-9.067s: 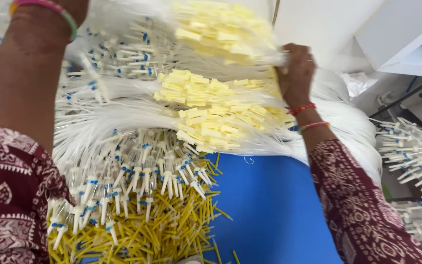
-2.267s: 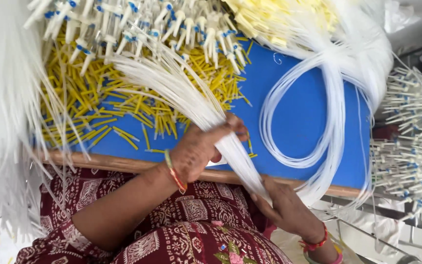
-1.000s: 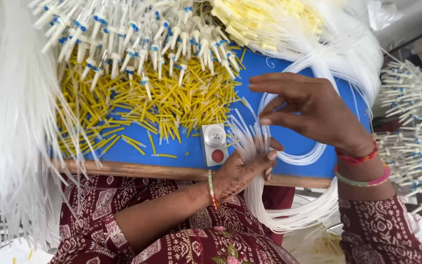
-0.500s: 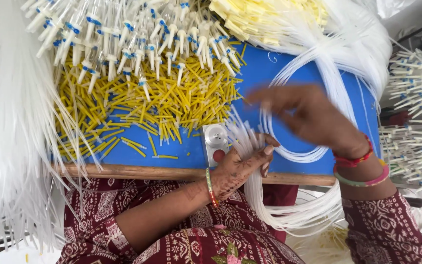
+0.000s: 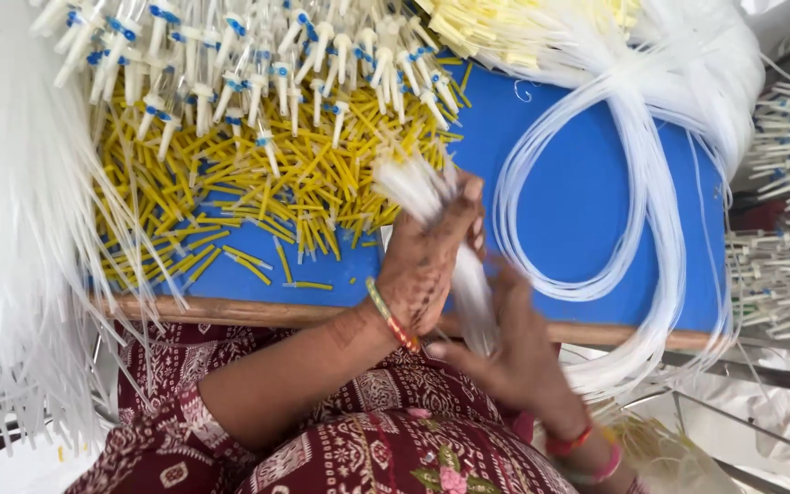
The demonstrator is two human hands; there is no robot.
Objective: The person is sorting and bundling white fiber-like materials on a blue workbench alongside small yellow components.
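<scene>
Blue table (image 5: 587, 220), one white tube bundle (image 5: 441, 229) gripped by left hand (image 5: 427, 261) and right hand (image 5: 514, 352)

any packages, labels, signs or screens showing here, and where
None that can be made out. The view holds only loose goods: a bundle of white tubes gripped in the left hand, with the right hand lower on it, yellow caps scattered on the blue board.

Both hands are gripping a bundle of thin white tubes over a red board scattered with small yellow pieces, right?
Not quite: the board is blue, not red, as the head view shows. The rest holds: the left hand and right hand grip the bundle of thin white tubes, and small yellow pieces lie scattered on it.
</scene>
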